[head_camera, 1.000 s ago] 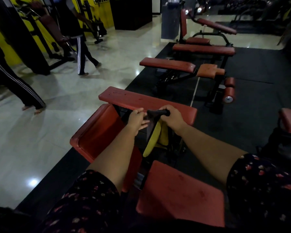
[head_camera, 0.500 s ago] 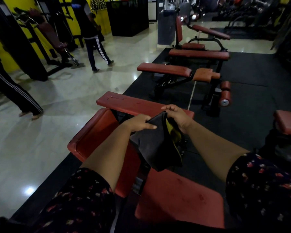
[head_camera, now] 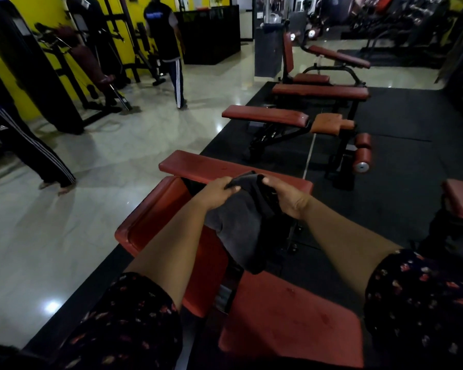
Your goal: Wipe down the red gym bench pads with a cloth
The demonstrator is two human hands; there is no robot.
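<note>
Pad (head_camera: 155, 222) in red lies at 9 o'clock; beside it the left hand (head_camera: 215, 192) grips the dark cloth (head_camera: 238, 228) by its top edge, which hangs between the arms, while at 3 o'clock the right hand (head_camera: 285, 198) pinches the same edge.

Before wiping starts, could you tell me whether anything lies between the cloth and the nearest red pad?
Nothing visible: the cloth, held in the left hand and right hand, hangs beside the near red pad.

One cloth (head_camera: 238, 228), one left hand (head_camera: 215, 192), one right hand (head_camera: 285, 197) and three red pads (head_camera: 235, 169) (head_camera: 155, 225) (head_camera: 292, 321) fill the foreground; two rollers (head_camera: 362, 141) (head_camera: 361, 158) and two people (head_camera: 163, 30) (head_camera: 32, 145) are beyond.
</note>
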